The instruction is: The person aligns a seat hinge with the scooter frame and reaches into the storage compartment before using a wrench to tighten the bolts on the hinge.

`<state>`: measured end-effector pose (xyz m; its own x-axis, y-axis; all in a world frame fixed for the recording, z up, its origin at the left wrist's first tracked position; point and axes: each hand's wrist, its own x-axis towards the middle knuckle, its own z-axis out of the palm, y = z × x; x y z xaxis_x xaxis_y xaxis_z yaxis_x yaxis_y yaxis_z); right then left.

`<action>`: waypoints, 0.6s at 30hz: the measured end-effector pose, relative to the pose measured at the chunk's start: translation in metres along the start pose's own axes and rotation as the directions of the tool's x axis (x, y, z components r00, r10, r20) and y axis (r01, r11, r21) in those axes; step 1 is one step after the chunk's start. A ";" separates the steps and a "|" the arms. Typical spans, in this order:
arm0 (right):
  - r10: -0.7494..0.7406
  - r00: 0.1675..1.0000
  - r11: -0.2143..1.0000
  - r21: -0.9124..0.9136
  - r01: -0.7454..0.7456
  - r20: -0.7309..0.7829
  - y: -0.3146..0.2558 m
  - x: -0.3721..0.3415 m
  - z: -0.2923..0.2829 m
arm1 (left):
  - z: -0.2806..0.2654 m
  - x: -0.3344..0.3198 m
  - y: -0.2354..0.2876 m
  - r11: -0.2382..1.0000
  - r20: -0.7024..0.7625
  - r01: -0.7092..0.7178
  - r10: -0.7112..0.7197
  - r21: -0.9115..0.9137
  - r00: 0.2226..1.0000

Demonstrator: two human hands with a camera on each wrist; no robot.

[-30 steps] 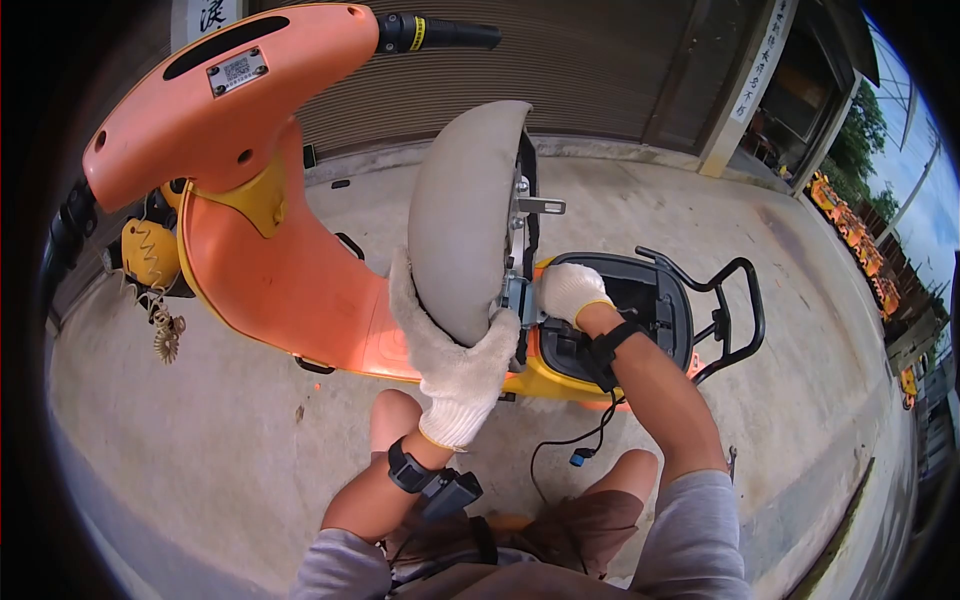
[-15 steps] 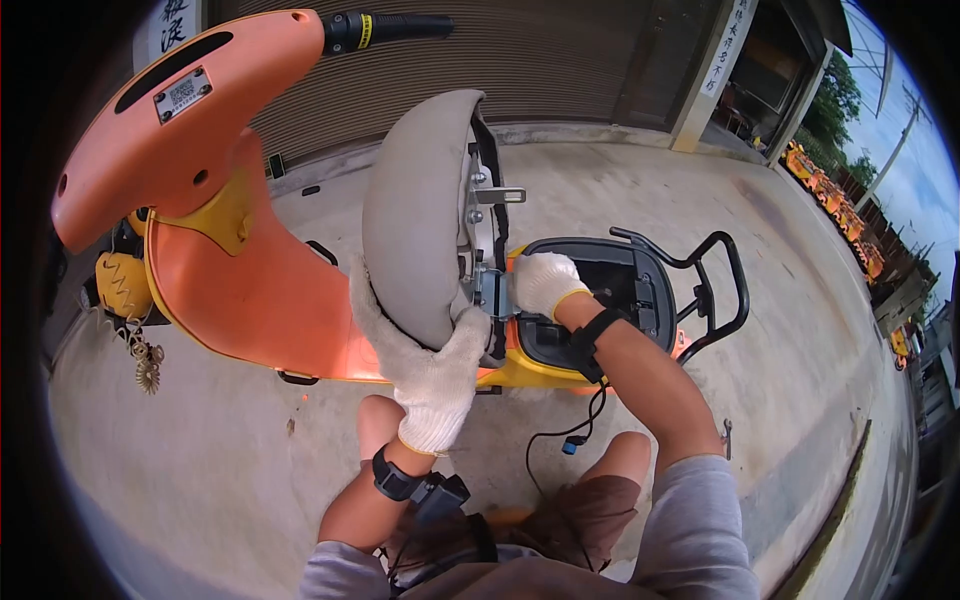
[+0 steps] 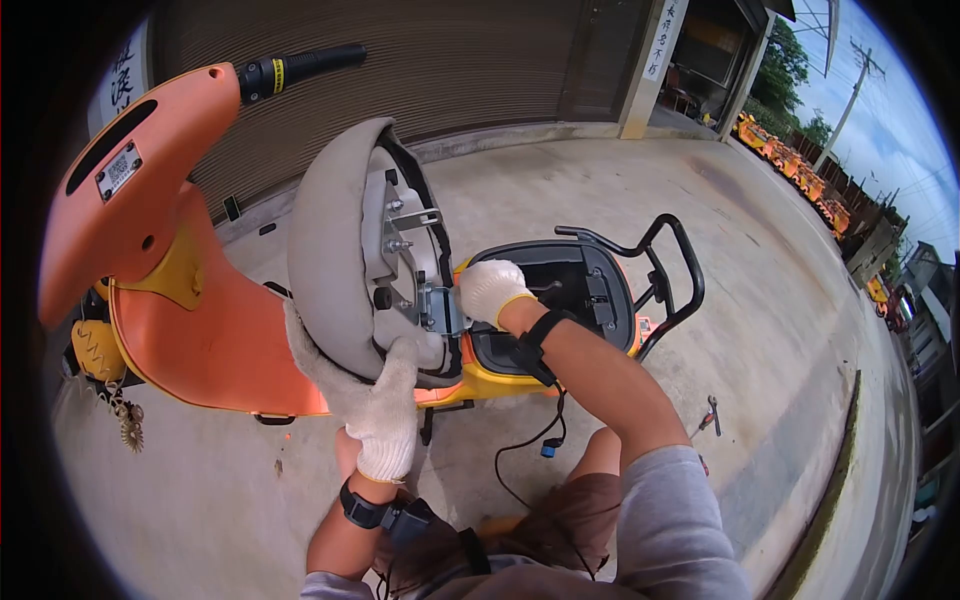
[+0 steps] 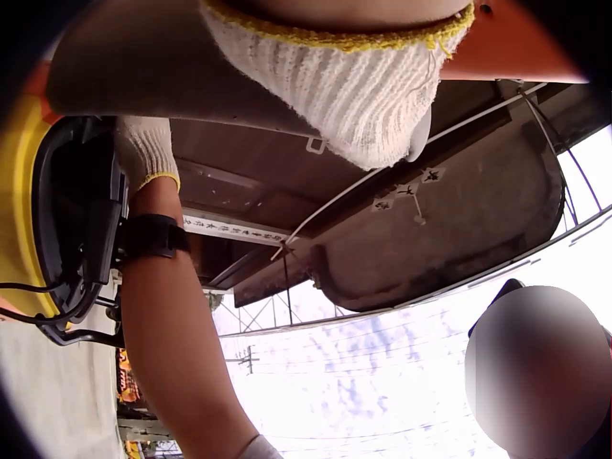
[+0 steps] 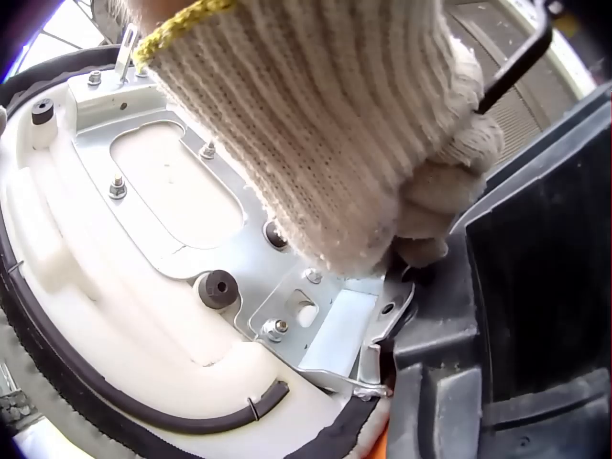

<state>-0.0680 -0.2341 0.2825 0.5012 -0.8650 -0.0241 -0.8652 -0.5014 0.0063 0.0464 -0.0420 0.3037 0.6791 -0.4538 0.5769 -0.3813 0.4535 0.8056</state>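
Daylight falls on a pale concrete floor (image 3: 700,260) before a ribbed brown shutter (image 3: 430,60); right, a pillar with lettering (image 3: 655,60) flanks an open doorway (image 3: 705,60).

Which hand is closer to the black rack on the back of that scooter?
The right. The right hand is at the seat hinge, between the rack and the raised seat; the left hand grips the seat, farther forward.

The padded grey seat (image 3: 330,235) is tipped up on edge, its white underside (image 5: 48,249), bolted metal plate (image 5: 153,107) and black stops (image 5: 219,289) exposed. By a metal hinge (image 3: 442,310), it is held at the open black compartment (image 3: 622,300). A dark bent rod (image 5: 521,72) is partly hidden.
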 end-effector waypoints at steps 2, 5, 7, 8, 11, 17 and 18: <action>-0.056 0.997 0.994 -0.087 0.060 0.043 -0.004 -0.007 -0.001 | -0.002 -0.001 0.004 1.000 0.009 0.024 -0.024 -0.016 1.000; 0.027 0.998 0.993 0.120 -0.019 -0.065 0.003 -0.002 0.014 | 0.000 -0.001 0.002 0.996 0.009 0.046 -0.046 -0.076 0.999; 0.095 0.993 0.964 0.257 -0.073 -0.073 0.005 -0.005 0.013 | -0.003 -0.003 0.001 0.994 0.042 -0.017 0.022 -0.112 0.999; 0.135 0.990 0.937 0.331 -0.112 -0.047 0.009 -0.004 0.017 | -0.005 -0.003 0.002 0.996 0.059 -0.015 0.020 -0.084 0.998; 0.142 0.985 0.778 0.627 -0.048 -0.100 0.026 0.007 0.030 | -0.015 -0.002 0.000 0.998 0.111 -0.057 0.057 -0.011 0.992; -0.171 0.951 -0.782 0.552 -0.289 0.256 0.019 -0.102 -0.013 | -0.033 -0.010 -0.012 0.988 0.216 -0.012 0.045 -0.151 0.975; -0.195 0.959 -0.841 0.469 -0.271 0.204 0.022 -0.113 0.002 | -0.035 -0.018 -0.016 0.989 0.232 -0.004 0.039 -0.150 0.972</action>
<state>-0.1438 -0.1472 0.2831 0.6461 -0.7284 -0.2279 0.5834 0.6638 -0.4680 0.0627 -0.0142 0.2760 0.4992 -0.6015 0.6237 -0.2857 0.5653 0.7738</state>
